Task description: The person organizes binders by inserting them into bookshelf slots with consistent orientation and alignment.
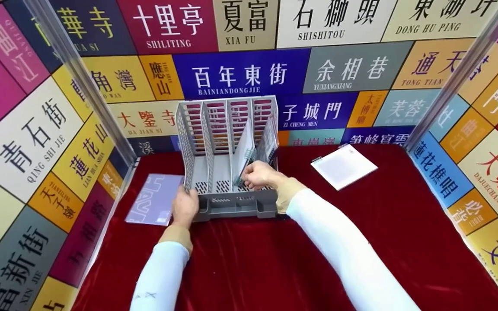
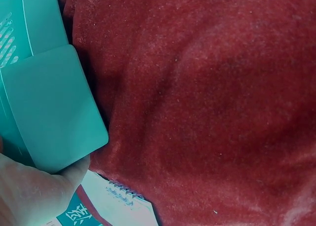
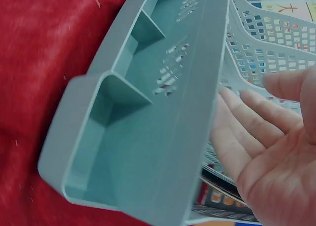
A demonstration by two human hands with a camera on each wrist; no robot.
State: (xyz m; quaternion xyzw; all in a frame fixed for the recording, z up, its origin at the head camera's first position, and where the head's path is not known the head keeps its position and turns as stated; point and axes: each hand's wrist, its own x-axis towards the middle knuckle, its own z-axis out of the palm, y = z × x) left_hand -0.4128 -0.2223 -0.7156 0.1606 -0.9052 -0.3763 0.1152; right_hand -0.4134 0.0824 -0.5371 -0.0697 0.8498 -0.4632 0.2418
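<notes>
A grey file rack [image 1: 236,207] with upright dividers stands on the red cloth. My left hand [image 1: 185,206] holds its front left corner; the left wrist view shows the thumb against the rack's end [image 2: 57,107]. My right hand [image 1: 261,176] reaches into the right side of the rack, beside a spiral-bound notebook [image 1: 243,144] that leans in a compartment. From the right wrist, this hand [image 3: 271,137] appears with fingers extended, thumb apart and nothing between them. Another item [image 1: 269,140] stands in the rightmost compartment, partly hidden by the right hand.
A purple notebook [image 1: 151,201] lies left of the rack, next to my left hand. Farther right lies a white spiral notebook [image 1: 344,166]. Panels with printed signs [image 1: 240,73] rise behind and at both sides. Red cloth [image 1: 249,263] covers the table.
</notes>
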